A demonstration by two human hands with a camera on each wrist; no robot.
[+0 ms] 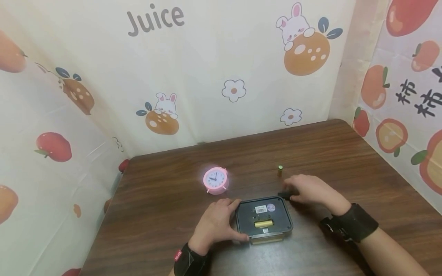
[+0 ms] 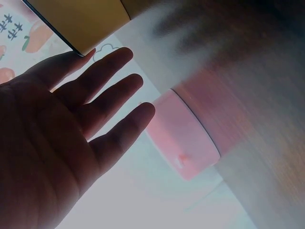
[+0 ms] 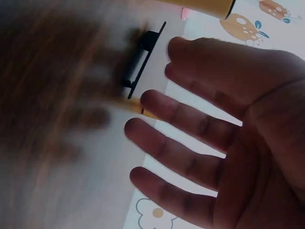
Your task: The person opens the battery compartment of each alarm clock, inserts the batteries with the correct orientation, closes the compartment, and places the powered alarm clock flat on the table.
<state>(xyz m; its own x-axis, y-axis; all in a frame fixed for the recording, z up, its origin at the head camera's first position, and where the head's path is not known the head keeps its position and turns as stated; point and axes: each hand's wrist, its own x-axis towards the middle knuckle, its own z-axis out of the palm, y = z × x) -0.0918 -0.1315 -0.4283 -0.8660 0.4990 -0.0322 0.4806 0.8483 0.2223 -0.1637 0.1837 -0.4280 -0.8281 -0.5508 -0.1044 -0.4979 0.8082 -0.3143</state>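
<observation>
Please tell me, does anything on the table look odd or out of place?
Nothing looks spilled or damaged. Only the dark device looks unfinished: one gold battery lies exposed in its upward side. A small black piece, probably its cover, is near its far right corner, and a second battery stands upright farther back.

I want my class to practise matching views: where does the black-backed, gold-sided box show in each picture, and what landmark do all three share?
Head: the box lies below and right of centre, black back up.
Left wrist: its gold side shows at top left, cut off.
Right wrist: gold again, at the top edge, right of centre, cut off.
Shared landmark: the brown table.
</observation>
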